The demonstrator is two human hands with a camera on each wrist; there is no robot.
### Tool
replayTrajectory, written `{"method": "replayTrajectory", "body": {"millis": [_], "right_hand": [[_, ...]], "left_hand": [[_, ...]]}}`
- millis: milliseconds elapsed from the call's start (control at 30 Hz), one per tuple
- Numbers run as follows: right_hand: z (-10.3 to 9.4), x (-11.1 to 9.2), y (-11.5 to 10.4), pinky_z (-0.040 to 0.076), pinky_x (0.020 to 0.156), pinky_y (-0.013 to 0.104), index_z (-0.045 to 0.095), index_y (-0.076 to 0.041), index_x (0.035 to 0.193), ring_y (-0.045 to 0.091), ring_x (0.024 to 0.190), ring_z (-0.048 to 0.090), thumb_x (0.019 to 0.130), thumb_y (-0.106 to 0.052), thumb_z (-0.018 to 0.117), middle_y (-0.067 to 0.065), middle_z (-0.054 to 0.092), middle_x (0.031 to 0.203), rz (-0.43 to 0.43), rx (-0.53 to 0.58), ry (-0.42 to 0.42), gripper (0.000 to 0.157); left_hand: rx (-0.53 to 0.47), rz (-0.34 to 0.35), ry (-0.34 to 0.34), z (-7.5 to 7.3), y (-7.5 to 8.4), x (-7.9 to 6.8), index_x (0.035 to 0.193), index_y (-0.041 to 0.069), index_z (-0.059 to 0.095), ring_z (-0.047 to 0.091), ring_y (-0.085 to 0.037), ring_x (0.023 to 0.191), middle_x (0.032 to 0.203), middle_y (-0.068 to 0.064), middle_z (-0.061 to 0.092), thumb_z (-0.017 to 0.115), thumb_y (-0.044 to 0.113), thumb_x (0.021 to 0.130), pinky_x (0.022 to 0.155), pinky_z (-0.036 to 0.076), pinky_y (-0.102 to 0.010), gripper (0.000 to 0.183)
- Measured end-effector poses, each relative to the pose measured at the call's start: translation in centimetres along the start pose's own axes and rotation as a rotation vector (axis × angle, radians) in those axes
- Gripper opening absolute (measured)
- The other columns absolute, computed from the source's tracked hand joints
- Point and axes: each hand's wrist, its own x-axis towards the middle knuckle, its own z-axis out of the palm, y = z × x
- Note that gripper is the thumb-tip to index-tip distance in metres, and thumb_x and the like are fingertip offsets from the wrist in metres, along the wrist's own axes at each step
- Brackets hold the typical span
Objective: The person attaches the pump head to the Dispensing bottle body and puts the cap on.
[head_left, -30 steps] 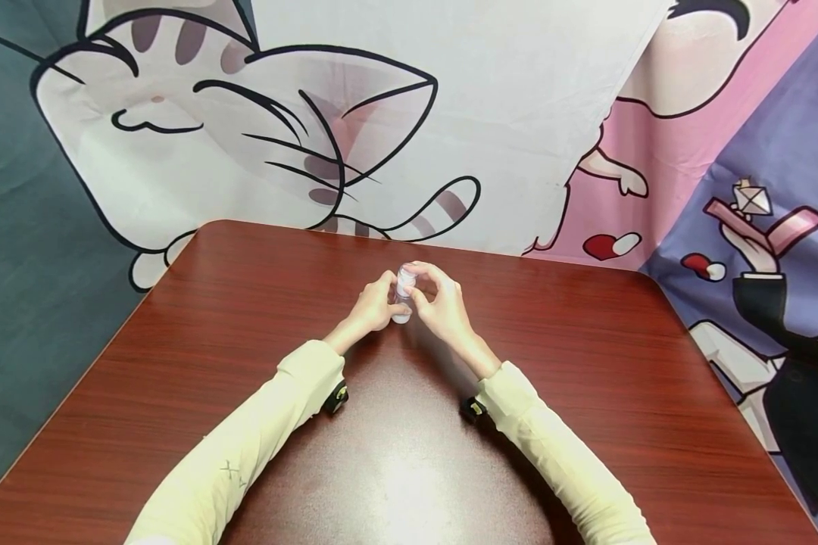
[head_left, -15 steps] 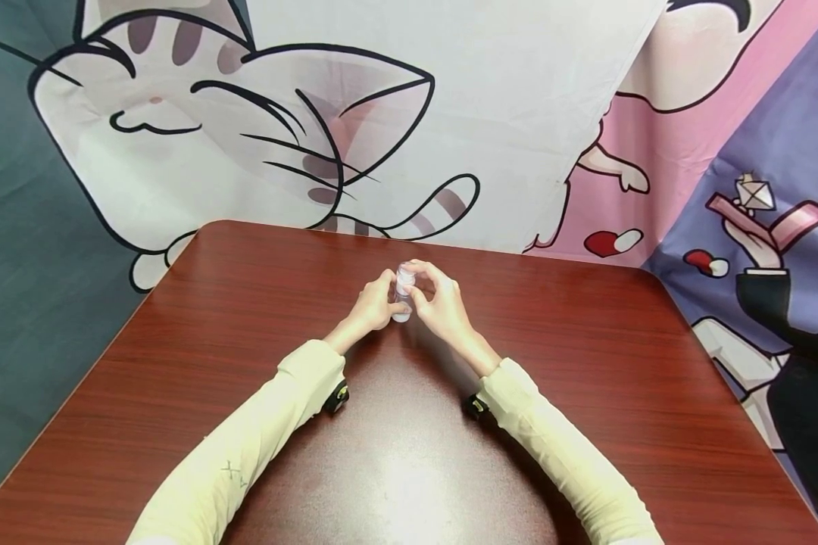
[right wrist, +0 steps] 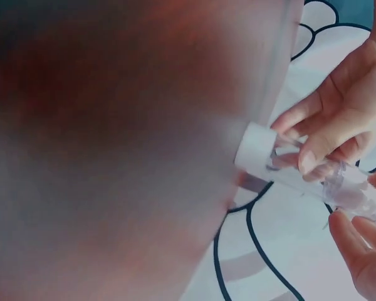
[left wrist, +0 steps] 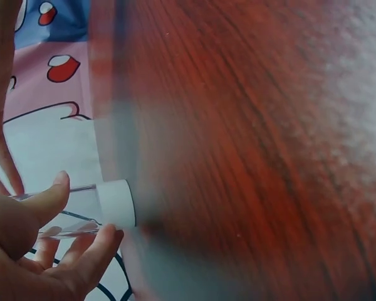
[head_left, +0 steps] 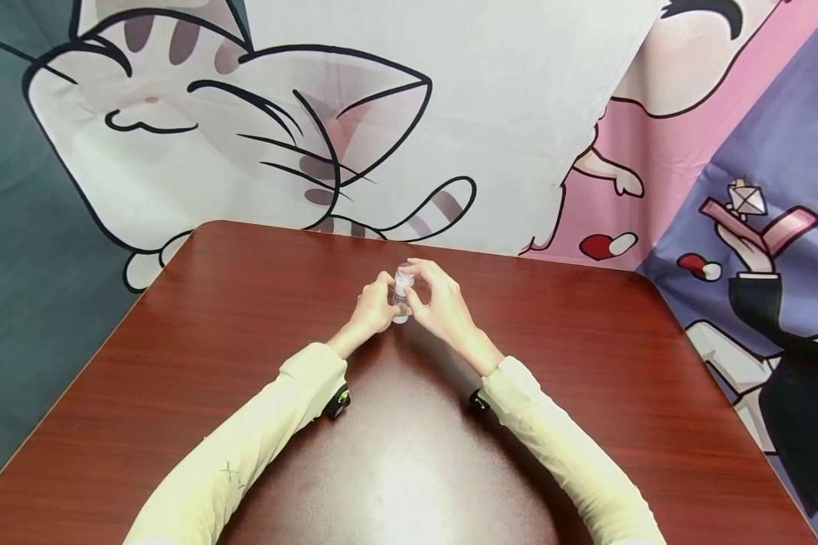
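A small clear cylindrical bottle (head_left: 403, 286) with a white base (left wrist: 117, 204) stands upright near the far middle of the table. My left hand (head_left: 371, 306) grips its clear lower body, thumb on one side and fingers on the other, just above the base. Higher up, my right hand (head_left: 443, 306) pinches the translucent top section (right wrist: 354, 193) between thumb and fingers. The right wrist view shows both hands on the bottle, the right one cut off by the frame edge. Whether the top is a separate cap cannot be made out.
The reddish-brown wooden table (head_left: 245, 303) has its far edge a short way behind the bottle. Behind it hangs a cloth backdrop (head_left: 518, 113) printed with a cartoon cat and other figures. A dark wrist camera (head_left: 338, 401) sits under the left cuff.
Both hands keep the same hold on the bottle, which stays in place. The head view has shifted very slightly.
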Motion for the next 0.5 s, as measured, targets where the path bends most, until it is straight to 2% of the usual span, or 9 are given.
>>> {"method": "replayTrajectory", "body": {"millis": [133,267,367,500], "right_hand": [[-0.4,0.7,0.0,0.052,0.088,0.035,0.067,-0.005,0.105,0.02,0.106,0.062,0.085,-0.008,0.067,0.008,0.064,0.111,-0.06,-0.116,0.018,0.02],[-0.6,0.8,-0.2,0.049,0.091,0.034,0.065,-0.004,0.105,0.019,0.102,0.061,0.086,-0.006,0.067,0.007,0.063,0.107,-0.076,-0.151,0.003,0.019],[-0.5,0.3,-0.5,0.049,0.093,0.036,0.061,-0.003,0.11,0.021,0.106,0.06,0.087,-0.006,0.064,0.008,0.063,0.112,-0.067,-0.186,-0.016,0.023],[-0.5,-0.5,-0.9,0.048,0.094,0.039,0.054,-0.005,0.126,0.023,0.112,0.059,0.089,-0.012,0.063,0.009,0.061,0.122,-0.009,-0.253,-0.028,0.039]], "left_hand": [[-0.015,-0.002,-0.002,-0.1,0.1,0.1,0.113,0.003,0.048,0.06,-0.036,0.098,0.103,-0.018,0.064,0.077,0.018,0.081,0.088,0.046,-0.047,0.045],[-0.01,0.005,-0.019,-0.1,0.2,-0.1,0.116,0.001,0.047,0.06,-0.037,0.105,0.113,-0.02,0.064,0.076,0.018,0.082,0.092,0.045,-0.049,0.048],[-0.011,0.015,-0.042,-0.1,0.1,-0.5,0.122,0.0,0.044,0.059,-0.037,0.108,0.117,-0.022,0.063,0.075,0.015,0.081,0.093,0.044,-0.049,0.053],[-0.049,0.013,-0.084,-0.2,-0.1,-1.1,0.134,-0.001,0.035,0.056,-0.039,0.115,0.126,-0.024,0.059,0.073,0.013,0.08,0.097,0.042,-0.051,0.067]]}}
